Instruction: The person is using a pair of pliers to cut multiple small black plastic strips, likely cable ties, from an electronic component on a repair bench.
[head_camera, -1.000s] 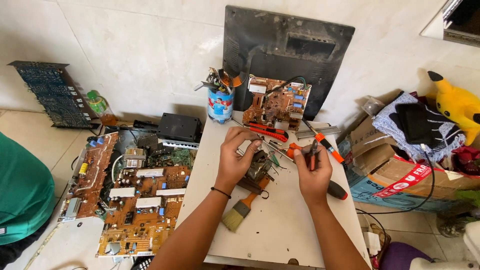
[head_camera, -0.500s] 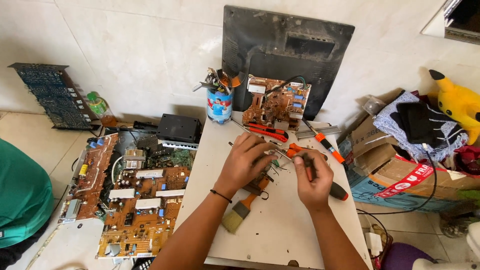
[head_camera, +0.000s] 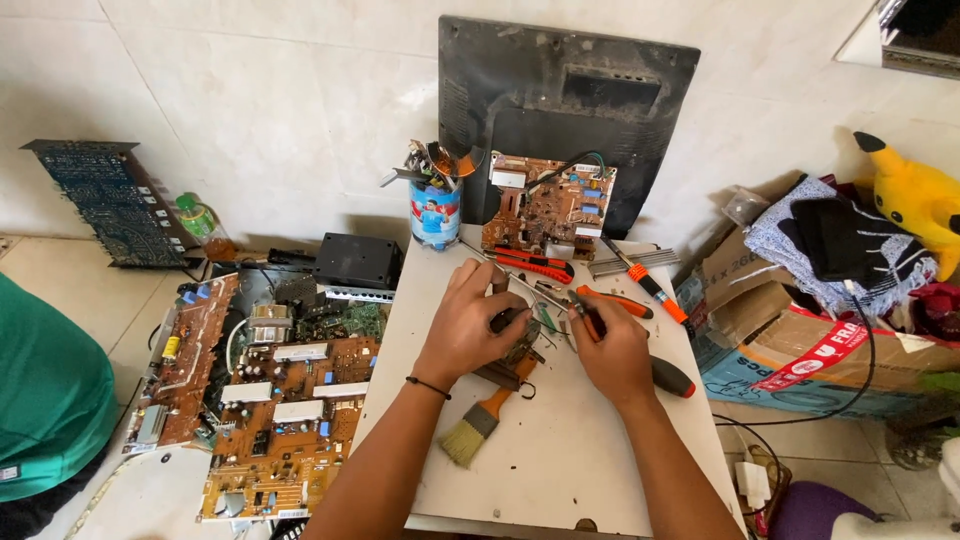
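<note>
We are pinning a small dark component (head_camera: 512, 340) to the white table (head_camera: 560, 450), our left hand (head_camera: 470, 325) closed over it. Our right hand (head_camera: 612, 352) is gripping orange-handled pliers (head_camera: 590, 318) just beside it, tips working at its wires. Below the grip lies a paintbrush (head_camera: 478, 422); beyond, a circuit board (head_camera: 548, 205). Dismantling appears unfinished.

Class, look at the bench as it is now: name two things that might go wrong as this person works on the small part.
1. The left hand pins the small part while the right hand works pliers beside its fingers; a slip might nick them.
2. The paintbrush and screwdriver lie by the forearms and might get knocked off the table.
</note>
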